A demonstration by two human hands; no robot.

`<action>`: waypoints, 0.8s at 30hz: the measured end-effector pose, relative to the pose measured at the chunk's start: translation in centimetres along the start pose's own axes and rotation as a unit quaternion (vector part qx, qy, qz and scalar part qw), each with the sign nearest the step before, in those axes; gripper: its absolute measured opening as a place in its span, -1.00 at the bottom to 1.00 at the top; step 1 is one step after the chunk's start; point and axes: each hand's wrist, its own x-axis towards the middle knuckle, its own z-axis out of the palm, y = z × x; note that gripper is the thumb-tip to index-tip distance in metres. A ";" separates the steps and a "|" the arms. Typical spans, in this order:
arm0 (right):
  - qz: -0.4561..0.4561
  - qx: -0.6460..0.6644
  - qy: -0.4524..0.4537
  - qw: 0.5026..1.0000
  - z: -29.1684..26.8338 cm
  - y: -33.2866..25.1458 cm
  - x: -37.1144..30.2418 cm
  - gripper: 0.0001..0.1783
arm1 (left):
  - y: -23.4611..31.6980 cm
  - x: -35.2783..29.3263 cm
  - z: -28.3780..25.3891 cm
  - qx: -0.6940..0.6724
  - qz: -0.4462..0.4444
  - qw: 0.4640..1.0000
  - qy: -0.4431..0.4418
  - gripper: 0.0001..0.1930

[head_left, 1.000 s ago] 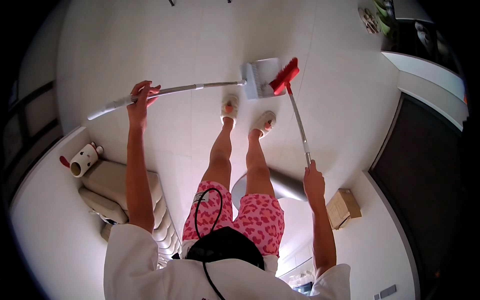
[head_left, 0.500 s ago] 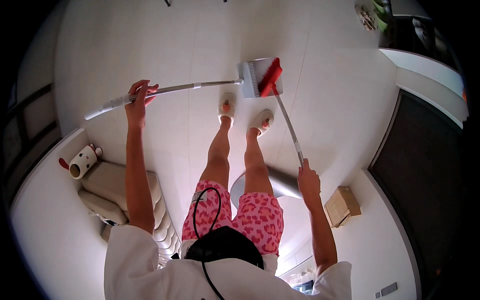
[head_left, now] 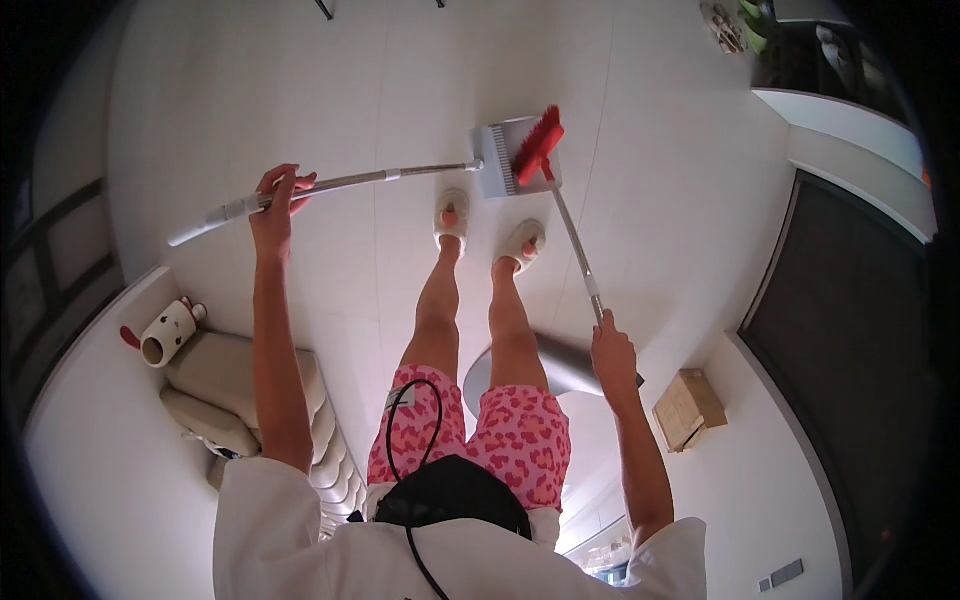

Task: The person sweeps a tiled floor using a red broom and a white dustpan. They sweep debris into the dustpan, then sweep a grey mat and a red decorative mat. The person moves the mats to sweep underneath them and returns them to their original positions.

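My left hand (head_left: 276, 208) is wrapped round the silver pole of a long-handled dustpan (head_left: 492, 178), below its white grip. The pole runs almost level to the right. The dustpan is light grey with a row of comb teeth and lies on the floor ahead of my feet. My right hand (head_left: 613, 358) is closed on the metal handle of a broom (head_left: 540, 145), whose end pokes out beside the wrist. The broom's red bristled head is tilted over the dustpan's open part; whether the bristles touch the pan I cannot tell.
My slippered feet (head_left: 451, 218) stand on the pale floor just short of the dustpan. A beige sofa (head_left: 215, 375) with a white tubular plush toy (head_left: 168, 332) is at left. On the right are a cardboard box (head_left: 690, 410) and a dark panel (head_left: 845, 350). Shoes (head_left: 724, 28) lie far right.
The broom head has shifted slightly left and away from me over the dustpan. My right hand has moved a little forward and left, and the handle's end now shows. The dustpan stays nearly still.
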 end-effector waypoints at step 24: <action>0.005 0.072 0.012 0.997 1.2 -1.5 0.0 -0.60 | -0.7 0.4 -1.2 0.011 -0.019 1.000 0.020 -0.81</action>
